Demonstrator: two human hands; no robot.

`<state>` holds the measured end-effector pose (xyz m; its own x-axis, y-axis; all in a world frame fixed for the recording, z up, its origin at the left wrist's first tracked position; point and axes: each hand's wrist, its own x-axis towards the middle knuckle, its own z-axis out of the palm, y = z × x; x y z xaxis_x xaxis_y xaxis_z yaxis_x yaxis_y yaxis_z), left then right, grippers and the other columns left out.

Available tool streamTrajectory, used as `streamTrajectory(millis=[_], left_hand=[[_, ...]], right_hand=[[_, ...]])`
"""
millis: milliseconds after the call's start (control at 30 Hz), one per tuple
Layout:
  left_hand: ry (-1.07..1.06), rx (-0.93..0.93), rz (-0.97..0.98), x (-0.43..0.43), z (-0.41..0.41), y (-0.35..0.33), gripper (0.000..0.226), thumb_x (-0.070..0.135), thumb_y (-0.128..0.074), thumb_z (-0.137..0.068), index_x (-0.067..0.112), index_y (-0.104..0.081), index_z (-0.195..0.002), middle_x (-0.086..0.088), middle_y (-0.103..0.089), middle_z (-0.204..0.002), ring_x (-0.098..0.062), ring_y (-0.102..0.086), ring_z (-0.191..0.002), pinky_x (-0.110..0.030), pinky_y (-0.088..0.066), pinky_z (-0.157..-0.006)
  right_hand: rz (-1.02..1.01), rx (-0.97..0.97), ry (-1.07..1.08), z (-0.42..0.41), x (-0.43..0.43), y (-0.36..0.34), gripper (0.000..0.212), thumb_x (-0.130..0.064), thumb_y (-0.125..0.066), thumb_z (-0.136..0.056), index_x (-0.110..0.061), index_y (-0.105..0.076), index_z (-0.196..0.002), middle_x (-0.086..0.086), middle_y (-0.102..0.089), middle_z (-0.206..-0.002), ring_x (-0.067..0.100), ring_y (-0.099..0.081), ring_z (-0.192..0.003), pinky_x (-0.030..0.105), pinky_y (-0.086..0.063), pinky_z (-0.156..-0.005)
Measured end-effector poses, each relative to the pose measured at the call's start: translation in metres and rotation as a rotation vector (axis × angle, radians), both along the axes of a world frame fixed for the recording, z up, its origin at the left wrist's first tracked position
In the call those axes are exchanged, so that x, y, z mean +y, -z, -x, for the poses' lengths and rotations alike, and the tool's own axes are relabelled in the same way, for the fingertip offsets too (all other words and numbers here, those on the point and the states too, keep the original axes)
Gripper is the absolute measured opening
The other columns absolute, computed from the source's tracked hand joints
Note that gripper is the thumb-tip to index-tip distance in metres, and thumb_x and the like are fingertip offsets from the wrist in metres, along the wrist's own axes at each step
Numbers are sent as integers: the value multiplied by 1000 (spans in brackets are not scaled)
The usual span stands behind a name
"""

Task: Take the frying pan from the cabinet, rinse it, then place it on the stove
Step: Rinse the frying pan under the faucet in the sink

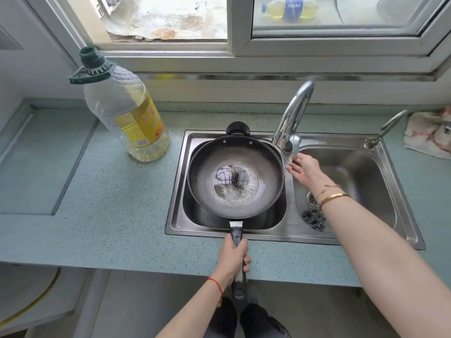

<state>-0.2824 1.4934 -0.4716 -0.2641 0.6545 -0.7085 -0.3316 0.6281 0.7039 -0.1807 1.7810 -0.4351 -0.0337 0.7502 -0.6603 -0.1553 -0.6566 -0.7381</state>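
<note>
The left hand (pixel 233 257) is wrapped in a fist round the handle of the frying pan (pixel 234 179), back of the hand up, just off the near edge of the table. Its bare forearm comes up from the bottom of the view, with a red cord (pixel 216 285) at the wrist. The right arm reaches in from the lower right across the table's near edge, nearly straight, with gold bracelets (pixel 333 198) on the wrist. The right hand (pixel 305 170) holds nothing, its fingers (pixel 292 172) spread and relaxed. The uppermost fingertip is right at the tap lever (pixel 296 143); whether it touches cannot be told.
</note>
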Motion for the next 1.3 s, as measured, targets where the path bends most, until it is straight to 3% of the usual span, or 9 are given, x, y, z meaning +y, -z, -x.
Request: streamTrajectory(millis=[200, 367, 567, 767, 833, 900, 1000, 1067, 1300], left_hand=[[8, 27, 17, -2, 3, -1, 15, 7, -48, -96, 15, -35, -93, -6, -40, -79, -10, -42, -47, -21, -33, -37], [25, 22, 20, -2, 3, 0, 16, 8, -49, -97, 15, -35, -91, -6, -42, -79, -9, -42, -46, -21, -35, -37], [22, 31, 20, 1, -2, 2, 15, 9, -49, -96, 14, -36, -91, -6, -42, -78, -7, -43, -45, -22, -37, -37], [18, 46, 28, 1, -3, 2, 16, 8, -50, -96, 14, -35, -90, -6, -42, -78, -8, -42, -45, -22, -36, -37], [20, 50, 28, 0, -3, 2, 17, 8, -50, -96, 14, -35, -91, -7, -42, -78, -8, -42, -45, -22, -36, -37], [24, 58, 30, 1, -2, 1, 16, 9, -50, -96, 14, -36, -91, -7, -43, -78, -8, -42, -45, -22, -36, -37], [29, 66, 32, 1, -2, 1, 15, 10, -50, -97, 14, -37, -92, -7, -44, -79, -8, -42, -46, -22, -37, -37], [30, 71, 31, 0, -2, 1, 14, 10, -50, -97, 14, -37, -92, -7, -44, -79, -8, -43, -46, -22, -37, -37], [25, 73, 32, 1, -4, 2, 13, 10, -49, -97, 13, -37, -92, -7, -44, -76, -9, -43, -48, -22, -38, -39]], right_hand=[[24, 7, 11, -2, 5, -3, 39, -5, -41, -103, 2, -49, -140, 19, -53, -142, 30, -52, -133, 40, -52, -99], [29, 11, 34, -2, 8, -3, 39, -1, -40, -101, 6, -50, -138, 13, -61, -106, 23, -56, -110, 36, -51, -97], [19, 0, 67, -2, 11, 0, 37, -1, -39, -101, 7, -50, -136, 22, -59, -127, 26, -57, -114, 39, -50, -104], [1, -21, 75, -3, 15, -6, 21, -1, -39, -101, 0, -55, -115, 24, -60, -132, 29, -59, -115, 39, -51, -103], [-6, -42, 62, -3, 17, -4, 21, -1, -40, -100, 0, -58, -111, 23, -63, -123, 28, -61, -115, 41, -51, -105], [-40, -116, -20, -2, 16, -2, 22, -3, -41, -100, -4, -60, -110, 19, -64, -115, 24, -62, -106, 44, -50, -106], [-259, -512, -305, -5, 5, 4, 42, -8, -38, -99, -16, -52, -138, 15, -61, -131, 30, -57, -118, 42, -49, -104], [-401, -716, -455, -12, -4, 7, 50, -13, -35, -99, -22, -46, -147, 14, -63, -130, 34, -55, -122, 38, -43, -103], [-439, -935, -722, -31, -6, 18, 62, -20, -33, -96, -40, -31, -154, 12, -63, -134, 41, -49, -129, 45, -44, -107]])
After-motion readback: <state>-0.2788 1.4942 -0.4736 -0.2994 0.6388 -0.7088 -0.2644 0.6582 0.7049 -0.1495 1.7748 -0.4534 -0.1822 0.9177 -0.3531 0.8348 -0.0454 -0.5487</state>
